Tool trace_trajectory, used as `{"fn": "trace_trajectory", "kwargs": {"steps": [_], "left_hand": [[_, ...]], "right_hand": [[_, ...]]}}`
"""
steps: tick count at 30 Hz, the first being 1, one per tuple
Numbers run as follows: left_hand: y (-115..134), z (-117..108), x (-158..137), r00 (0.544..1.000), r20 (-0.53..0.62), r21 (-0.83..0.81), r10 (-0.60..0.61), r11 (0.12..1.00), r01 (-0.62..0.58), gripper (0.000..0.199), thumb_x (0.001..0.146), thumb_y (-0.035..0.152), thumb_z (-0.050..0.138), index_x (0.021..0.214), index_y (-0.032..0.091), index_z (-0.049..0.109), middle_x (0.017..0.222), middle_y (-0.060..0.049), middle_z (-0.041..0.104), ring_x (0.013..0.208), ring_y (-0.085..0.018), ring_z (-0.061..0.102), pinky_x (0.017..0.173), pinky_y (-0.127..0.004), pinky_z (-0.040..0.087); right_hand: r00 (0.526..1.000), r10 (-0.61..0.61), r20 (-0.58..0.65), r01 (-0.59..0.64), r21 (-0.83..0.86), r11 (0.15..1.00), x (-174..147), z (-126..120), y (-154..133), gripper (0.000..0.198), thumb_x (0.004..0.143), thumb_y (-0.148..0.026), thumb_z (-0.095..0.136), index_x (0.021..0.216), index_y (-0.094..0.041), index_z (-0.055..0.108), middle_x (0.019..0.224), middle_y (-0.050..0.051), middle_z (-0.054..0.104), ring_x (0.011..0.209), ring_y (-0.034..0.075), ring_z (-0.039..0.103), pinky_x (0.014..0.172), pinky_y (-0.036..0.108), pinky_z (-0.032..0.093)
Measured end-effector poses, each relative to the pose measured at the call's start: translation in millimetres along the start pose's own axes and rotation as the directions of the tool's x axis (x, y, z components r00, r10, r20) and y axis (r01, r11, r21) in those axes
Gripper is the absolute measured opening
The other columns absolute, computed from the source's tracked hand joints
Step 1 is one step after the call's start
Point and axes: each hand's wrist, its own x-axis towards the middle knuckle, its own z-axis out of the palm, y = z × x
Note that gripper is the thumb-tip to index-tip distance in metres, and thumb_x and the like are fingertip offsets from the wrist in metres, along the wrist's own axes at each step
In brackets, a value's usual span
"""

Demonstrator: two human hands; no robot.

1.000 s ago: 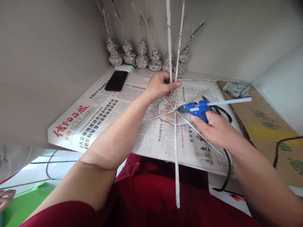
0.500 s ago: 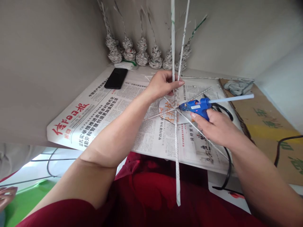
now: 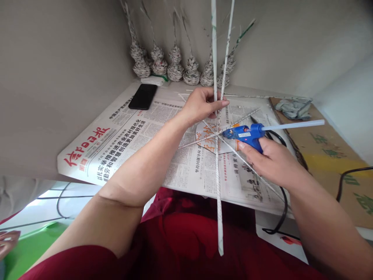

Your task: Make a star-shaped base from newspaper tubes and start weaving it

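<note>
My left hand (image 3: 205, 103) is closed around rolled paper sticks (image 3: 219, 202), long and white, whose far ends rise past my fingers. Several such sticks cross in a star over a cut piece of printed card (image 3: 204, 144) on the newspaper. In my right hand (image 3: 269, 157) is a blue hot glue gun (image 3: 244, 136), held with its nozzle at the point where the sticks cross. A pale glue stick (image 3: 294, 125) sticks out of its rear. My left fingers partly hide the upper sticks.
Woven gourd shapes (image 3: 175, 66) line the back wall. A black phone (image 3: 142, 96) lies on the newspaper (image 3: 119, 136). To the right are a cardboard sheet (image 3: 329, 155), a crumpled grey cloth (image 3: 293, 109) and the black cord (image 3: 284, 206). Another person's hand (image 3: 8, 243) shows at lower left.
The glue gun has tilted slightly and shifted a little to the right with my right hand. My left hand and the sticks have moved very slightly right.
</note>
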Motion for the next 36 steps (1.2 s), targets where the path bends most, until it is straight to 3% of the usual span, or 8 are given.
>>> {"fn": "trace_trajectory", "kwargs": {"steps": [10,16,25,36], "left_hand": [[-1.0,3.9,-1.3,0.999,0.035,-0.018,-0.02,1.0,0.02,0.012,0.083,0.019,0.072,0.091,0.012,0.067,0.073,-0.002,0.06,0.07,-0.011,0.059,0.07,-0.028,0.058],[-1.7,4.4,-1.4,0.999,0.047,-0.016,-0.014,1.0,0.014,0.013,0.081,0.019,0.073,0.09,0.012,0.067,0.071,0.0,0.059,0.069,-0.01,0.057,0.069,-0.026,0.057],[2.4,3.5,-3.4,0.997,0.075,-0.002,-0.005,1.0,0.006,0.012,0.082,0.019,0.073,0.089,0.012,0.067,0.07,0.0,0.059,0.068,-0.009,0.056,0.067,-0.024,0.055],[0.3,3.2,-2.3,0.994,0.104,-0.025,-0.012,1.0,0.014,0.017,0.077,0.017,0.077,0.09,0.011,0.069,0.072,-0.001,0.063,0.069,-0.01,0.061,0.067,-0.025,0.055]], "right_hand": [[0.994,-0.063,-0.084,0.062,-0.017,0.998,-7.2,-0.5,4.2,0.037,0.088,-0.061,0.052,0.076,-0.026,0.056,0.066,0.004,0.064,0.061,0.022,0.057,0.059,0.035,0.041],[0.997,-0.017,-0.071,0.015,-0.035,0.999,-8.6,1.4,0.5,0.04,0.087,-0.061,0.051,0.07,-0.025,0.052,0.061,0.004,0.062,0.057,0.021,0.054,0.058,0.035,0.041],[0.996,-0.047,-0.075,0.04,-0.098,0.994,-6.3,5.4,-6.8,0.038,0.088,-0.059,0.046,0.088,-0.025,0.061,0.075,0.008,0.067,0.072,0.028,0.061,0.066,0.038,0.044],[0.99,-0.104,-0.096,0.089,-0.142,0.986,-5.7,12.3,-6.9,0.038,0.091,-0.054,0.046,0.095,-0.021,0.063,0.077,0.008,0.069,0.071,0.026,0.062,0.066,0.035,0.042]]}}
